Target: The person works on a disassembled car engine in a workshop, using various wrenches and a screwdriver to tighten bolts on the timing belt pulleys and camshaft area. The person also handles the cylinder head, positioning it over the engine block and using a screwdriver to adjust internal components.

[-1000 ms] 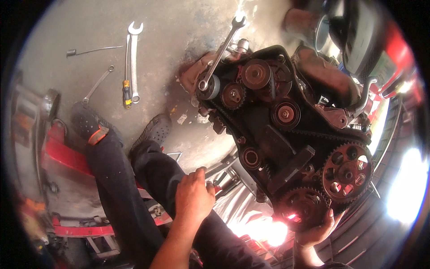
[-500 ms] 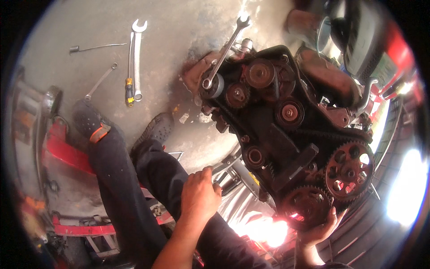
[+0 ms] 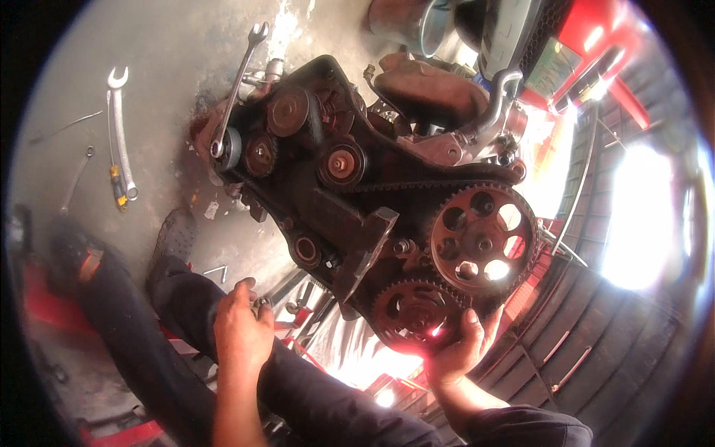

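Observation:
A dark, greasy engine (image 3: 298, 212) with its pulley side up fills the middle. My right hand (image 3: 463, 352) cups the outer edge of the lower toothed pulley (image 3: 387, 309), thumb in front and fingers partly hidden behind. Above it sits a larger toothed pulley (image 3: 465, 242) with round holes, a toothed belt running from it. My left hand (image 3: 244, 328) is closed over my leg, a small dark metal piece peeking out between thumb and fingers; what it is stays hidden. A combination wrench (image 3: 237, 93) stands across the small pulley (image 3: 231, 149) at the engine's far left.
On the concrete floor at left lie a large combination wrench (image 3: 121, 138), a yellow-handled screwdriver (image 3: 118, 190), a smaller wrench (image 3: 78, 179) and a thin rod. A bucket (image 3: 406, 22) and a red vehicle (image 3: 596, 37) stand beyond. Red metal framing (image 3: 126, 432) runs near my legs.
My view has swung right, so the engine and floor tools sit further left. My right hand remains at the lower toothed pulley; my left hand stays closed.

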